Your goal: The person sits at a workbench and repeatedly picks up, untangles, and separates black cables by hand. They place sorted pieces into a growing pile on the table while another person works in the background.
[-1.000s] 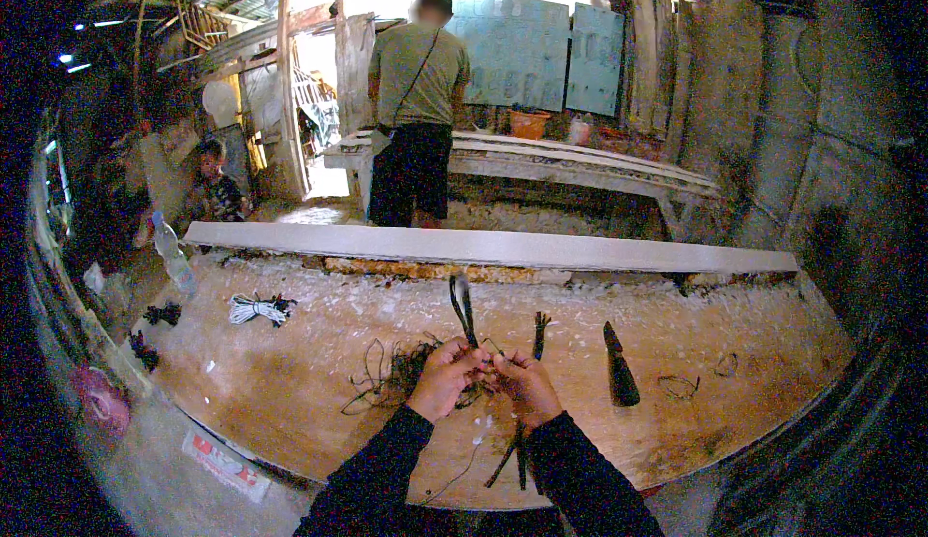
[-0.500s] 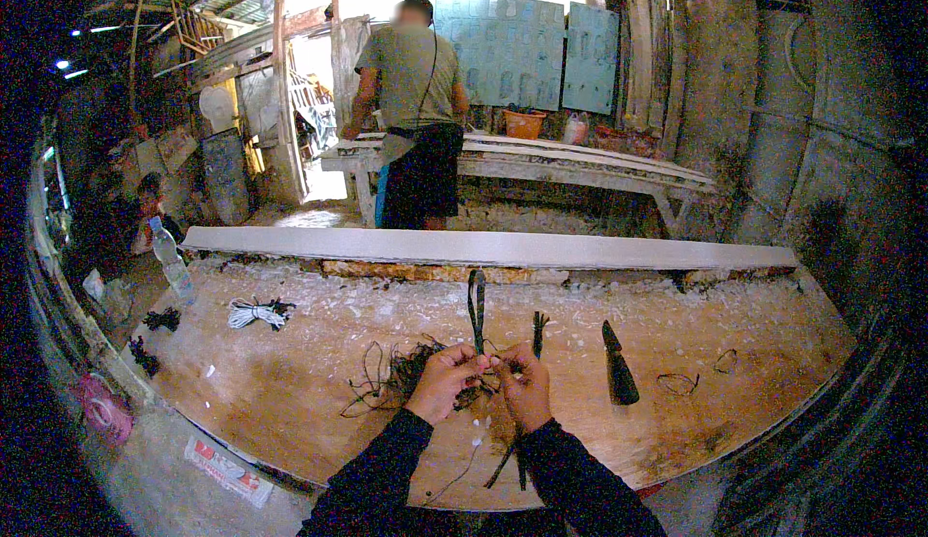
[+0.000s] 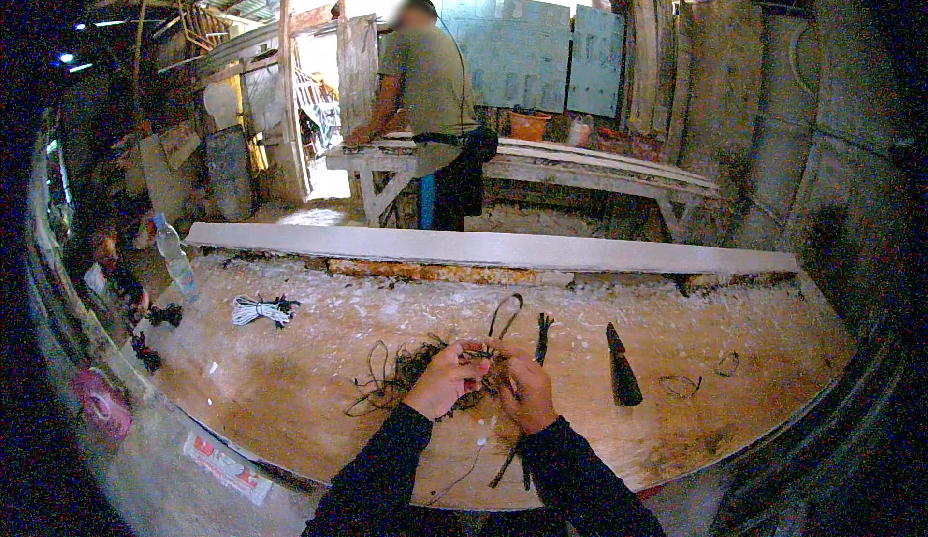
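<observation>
Head view: left grip (image 3: 445,384) and right grip (image 3: 525,390) are pinching a cord (image 3: 494,319), its loop (image 3: 518,296) standing just beyond them and a tangle (image 3: 396,371) lying beside the left one, the loop seemingly formed, the work at its base apparently unfinished.

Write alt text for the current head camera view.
A bare left hand and right hand meet over a wooden table, holding a dark looped strip between them. A tangle of dark cord lies beside the left hand, a white cord bundle farther left, and a dark tapered object to the right. Behind, another person stands at a long bench.
</observation>
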Demonstrator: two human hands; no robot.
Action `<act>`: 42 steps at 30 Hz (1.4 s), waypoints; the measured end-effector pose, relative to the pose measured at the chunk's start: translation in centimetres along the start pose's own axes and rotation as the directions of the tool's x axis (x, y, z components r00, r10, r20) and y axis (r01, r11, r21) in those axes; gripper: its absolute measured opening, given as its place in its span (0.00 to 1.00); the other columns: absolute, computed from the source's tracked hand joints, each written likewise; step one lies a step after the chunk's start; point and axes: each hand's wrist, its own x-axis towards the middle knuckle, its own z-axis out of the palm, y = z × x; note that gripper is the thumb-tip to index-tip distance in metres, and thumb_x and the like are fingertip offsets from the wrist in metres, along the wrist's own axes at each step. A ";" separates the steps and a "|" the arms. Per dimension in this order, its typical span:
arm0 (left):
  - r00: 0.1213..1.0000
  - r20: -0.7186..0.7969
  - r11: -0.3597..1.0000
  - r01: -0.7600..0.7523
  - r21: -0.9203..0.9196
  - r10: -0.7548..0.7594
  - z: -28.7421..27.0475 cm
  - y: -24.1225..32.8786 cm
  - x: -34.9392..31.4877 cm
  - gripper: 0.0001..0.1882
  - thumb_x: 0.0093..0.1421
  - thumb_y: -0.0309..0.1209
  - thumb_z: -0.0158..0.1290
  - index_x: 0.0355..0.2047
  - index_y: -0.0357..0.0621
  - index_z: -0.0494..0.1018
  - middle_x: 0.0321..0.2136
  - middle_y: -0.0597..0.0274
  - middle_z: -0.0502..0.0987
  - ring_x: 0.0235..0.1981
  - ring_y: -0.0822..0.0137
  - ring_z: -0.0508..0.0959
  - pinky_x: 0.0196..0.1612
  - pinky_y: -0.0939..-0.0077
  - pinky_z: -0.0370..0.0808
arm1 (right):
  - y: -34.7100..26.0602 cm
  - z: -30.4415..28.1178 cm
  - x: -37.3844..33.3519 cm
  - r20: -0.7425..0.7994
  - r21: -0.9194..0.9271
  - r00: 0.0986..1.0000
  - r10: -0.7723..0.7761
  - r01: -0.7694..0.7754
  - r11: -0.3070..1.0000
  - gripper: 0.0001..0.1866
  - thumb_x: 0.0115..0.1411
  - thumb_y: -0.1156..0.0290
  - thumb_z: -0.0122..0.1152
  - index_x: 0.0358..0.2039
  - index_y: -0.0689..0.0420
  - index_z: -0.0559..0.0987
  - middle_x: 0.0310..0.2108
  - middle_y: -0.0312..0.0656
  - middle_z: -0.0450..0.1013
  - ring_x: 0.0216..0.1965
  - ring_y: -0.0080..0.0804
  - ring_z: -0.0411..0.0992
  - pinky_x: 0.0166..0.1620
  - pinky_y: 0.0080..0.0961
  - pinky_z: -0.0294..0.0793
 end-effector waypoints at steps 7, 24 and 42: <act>0.996 0.080 0.955 0.072 -0.286 -0.051 -0.3 0.0 0.0 0.16 0.48 0.26 0.53 0.37 0.43 0.62 0.28 0.67 0.71 0.27 0.75 0.70 0.27 0.84 0.67 | 2.3 0.9 -0.3 -0.015 -0.138 0.994 -0.110 0.107 0.985 0.13 0.44 0.84 0.49 0.33 0.60 0.69 0.31 0.47 0.68 0.33 0.44 0.67 0.37 0.29 0.66; 0.933 -0.034 0.863 -0.318 0.392 0.359 0.8 0.4 -0.1 0.11 0.46 0.20 0.50 0.33 0.39 0.69 0.29 0.63 0.72 0.30 0.72 0.73 0.34 0.83 0.70 | 2.7 1.2 -0.2 -0.122 -0.215 0.986 -0.114 0.086 0.973 0.13 0.40 0.85 0.48 0.30 0.60 0.69 0.25 0.46 0.66 0.30 0.44 0.66 0.33 0.29 0.65; 0.656 0.059 0.414 -0.541 0.732 0.752 2.4 0.4 -0.6 0.11 0.43 0.22 0.50 0.29 0.44 0.71 0.26 0.61 0.73 0.31 0.60 0.71 0.37 0.71 0.67 | 3.3 1.1 0.2 0.083 0.720 0.875 0.476 -0.383 0.579 0.02 0.52 0.73 0.52 0.26 0.56 0.69 0.23 0.32 0.67 0.25 0.18 0.65 0.30 0.16 0.65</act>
